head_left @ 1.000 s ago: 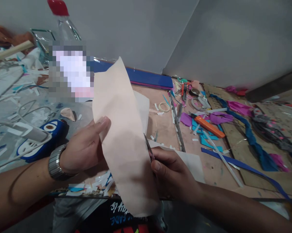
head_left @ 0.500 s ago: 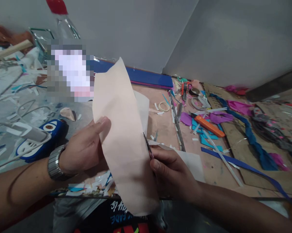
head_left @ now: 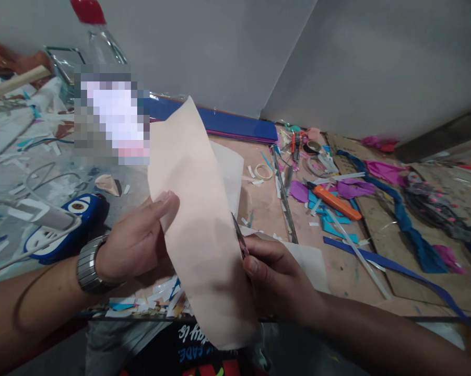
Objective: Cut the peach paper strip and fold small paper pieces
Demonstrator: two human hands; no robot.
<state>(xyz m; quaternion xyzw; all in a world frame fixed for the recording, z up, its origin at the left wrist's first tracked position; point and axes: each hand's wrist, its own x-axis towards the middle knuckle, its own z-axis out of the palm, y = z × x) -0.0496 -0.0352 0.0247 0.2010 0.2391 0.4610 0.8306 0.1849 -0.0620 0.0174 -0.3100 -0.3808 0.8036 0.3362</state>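
A long, pale peach sheet of paper [head_left: 196,209] is held up in front of me, its top ending in a point. My left hand [head_left: 136,240], with a metal watch [head_left: 90,263] on the wrist, pinches its left edge, thumb on the near face and fingers hidden behind. At the right edge, my right hand [head_left: 277,271] grips a small pair of scissors [head_left: 241,237]. Their dark blades point up along the paper's edge; the handles are mostly covered by my fingers. Behind the sheet, a whitish piece of paper [head_left: 230,172] shows in part.
An orange utility knife [head_left: 335,202], a roll of tape [head_left: 263,171] and coloured scraps lie to the right, beside flat cardboard [head_left: 403,271]. At left are a blue power strip [head_left: 90,224] with a white plug, and a red-capped bottle [head_left: 102,44].
Both hands and the paper have barely moved. The scissor blades look slightly wider at the paper's edge, and the camera view has shifted a little.
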